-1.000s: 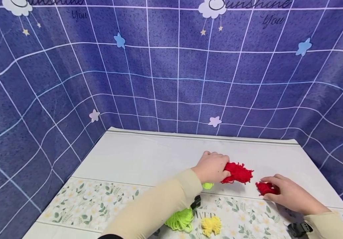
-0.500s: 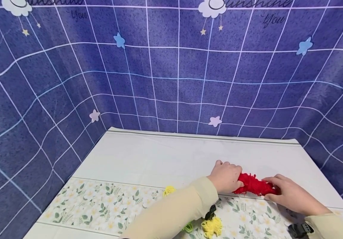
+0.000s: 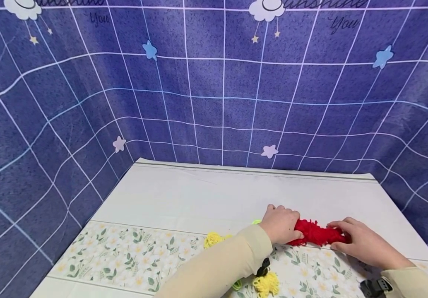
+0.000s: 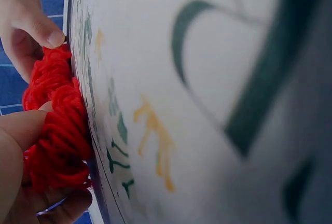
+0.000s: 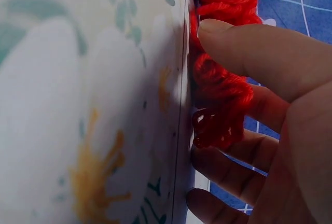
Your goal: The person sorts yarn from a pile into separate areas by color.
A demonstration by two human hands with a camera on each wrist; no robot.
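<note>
Two red yarn bundles lie end to end at the right of the table, touching. My left hand (image 3: 282,224) grips the left red bundle (image 3: 312,232), its thumb and fingers round it; the left wrist view shows this red yarn (image 4: 59,136) between thumb and fingers. At the other end, my right hand (image 3: 361,242) holds the right red bundle (image 3: 335,236) between thumb and fingers. In the right wrist view the thumb lies across the red yarn (image 5: 220,92), with the fingers behind it.
A yellow yarn bundle (image 3: 267,284) lies near the front edge of the view, another yellow one (image 3: 214,239) behind my left forearm. Bits of green yarn (image 3: 237,284) show beside the left sleeve. A blue patterned curtain (image 3: 206,107) stands behind the table (image 3: 199,182).
My left hand has moved right and down with its red bundle, which now touches the one at my right hand. The right hand has hardly moved. A yellow bundle has come into view behind the left forearm.
</note>
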